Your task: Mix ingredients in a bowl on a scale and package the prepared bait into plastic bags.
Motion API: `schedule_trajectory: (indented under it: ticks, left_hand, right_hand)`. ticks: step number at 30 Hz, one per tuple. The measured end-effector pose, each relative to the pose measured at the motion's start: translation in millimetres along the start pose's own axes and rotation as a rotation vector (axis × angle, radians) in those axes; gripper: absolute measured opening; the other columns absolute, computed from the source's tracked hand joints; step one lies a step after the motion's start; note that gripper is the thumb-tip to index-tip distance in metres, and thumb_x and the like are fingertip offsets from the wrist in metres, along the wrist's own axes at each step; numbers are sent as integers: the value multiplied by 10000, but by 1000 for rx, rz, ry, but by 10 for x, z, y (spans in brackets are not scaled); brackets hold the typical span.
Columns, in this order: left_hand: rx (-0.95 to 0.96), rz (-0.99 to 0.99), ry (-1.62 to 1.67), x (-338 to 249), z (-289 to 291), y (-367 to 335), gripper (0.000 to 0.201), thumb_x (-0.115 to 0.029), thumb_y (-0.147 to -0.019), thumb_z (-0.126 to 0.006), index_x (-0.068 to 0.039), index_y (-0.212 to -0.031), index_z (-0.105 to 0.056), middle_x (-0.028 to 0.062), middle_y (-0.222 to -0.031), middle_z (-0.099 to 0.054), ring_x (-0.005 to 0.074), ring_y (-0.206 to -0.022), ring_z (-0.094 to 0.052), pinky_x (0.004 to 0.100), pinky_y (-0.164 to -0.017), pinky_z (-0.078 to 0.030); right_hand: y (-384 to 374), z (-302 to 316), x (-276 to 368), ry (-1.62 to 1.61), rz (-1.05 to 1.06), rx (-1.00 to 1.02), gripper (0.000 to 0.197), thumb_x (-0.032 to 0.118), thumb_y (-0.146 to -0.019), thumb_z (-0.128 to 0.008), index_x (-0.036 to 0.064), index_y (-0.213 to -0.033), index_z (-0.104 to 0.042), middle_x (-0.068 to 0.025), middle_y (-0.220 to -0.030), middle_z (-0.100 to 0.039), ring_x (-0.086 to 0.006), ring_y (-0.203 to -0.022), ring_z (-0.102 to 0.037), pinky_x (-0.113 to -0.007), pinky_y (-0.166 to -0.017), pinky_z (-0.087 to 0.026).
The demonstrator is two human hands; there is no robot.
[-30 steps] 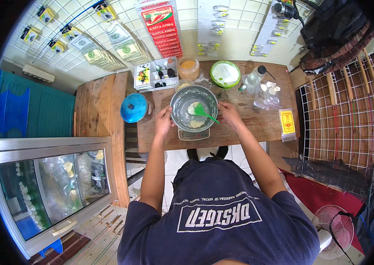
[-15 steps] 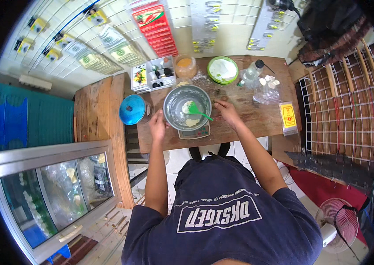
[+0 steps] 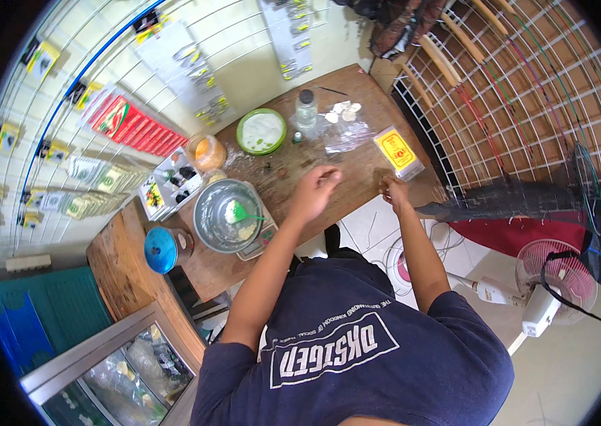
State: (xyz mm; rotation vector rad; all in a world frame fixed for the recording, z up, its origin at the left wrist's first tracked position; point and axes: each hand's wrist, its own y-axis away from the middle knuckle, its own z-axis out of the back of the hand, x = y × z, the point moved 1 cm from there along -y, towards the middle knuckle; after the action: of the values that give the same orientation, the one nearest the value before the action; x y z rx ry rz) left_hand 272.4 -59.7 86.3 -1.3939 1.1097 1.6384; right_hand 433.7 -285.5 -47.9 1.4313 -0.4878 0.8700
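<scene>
My left hand (image 3: 315,193) is over the middle of the table, its fingers loosely apart and holding nothing. My right hand (image 3: 394,190) is at the table's front right edge, just below a yellow-labelled packet (image 3: 398,151). Its fingers are curled closed; what they hold, if anything, is too small to make out. Left of my hands a grey bowl (image 3: 204,226) sits on a kitchen scale (image 3: 256,245). White paste coats the bowl's inside, and a green spoon (image 3: 238,211) rests in it with a pale lump.
A blue-lidded canister (image 3: 161,250), a compartment tray (image 3: 167,193) and an orange-filled tub (image 3: 207,153) stand around the bowl. Farther back are a green bowl of white powder (image 3: 261,131), a clear bottle (image 3: 306,110) and a plastic bag (image 3: 349,136). A wire rack (image 3: 513,106) borders the right.
The view has turned toward the right. My left hand has let go of the bowl's rim and moved right. My right hand has moved from beside the bowl to the yellow-labelled packet.
</scene>
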Motion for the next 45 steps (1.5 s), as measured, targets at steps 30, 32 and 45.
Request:
schedule_trajectory:
  ticks: [30,32,45]
  left_hand:
    - [177,-226,-601,453,-1103,-994,849,-212,-715,-823,-97,-1453,-420,235,-1354,-536,415,-1204,-535,473,-1034,-427]
    - [147,-225,-541,508,-901,-928,861,-230,-706,-835,-109,-1453,-424,233,-1368,-526,412,-1215,-526,468,-1044,-416]
    - [-233,-398,-263,-74,639,768,1395,-330,-381,-986,-99,-1518,-210,173,-1528,-310,346,-1424,-322,464,-1169,-290]
  right_hand:
    - [-60,120,698,-15,437,105,97,141,-866,-747,55,-871,-703,9,-751,-659,-54,-658,-556,-212,-600,-434]
    - [63,-49,729,-12,390,200,97,141,-863,-747,61,-849,-695,10,-757,-656,-53,-676,-547,-216,-617,-424]
    - [2052,-1214,1360,343,436,980,94,68,-790,-744,3,-773,-677,18,-724,-627,-54,-676,-538,-236,-622,-428]
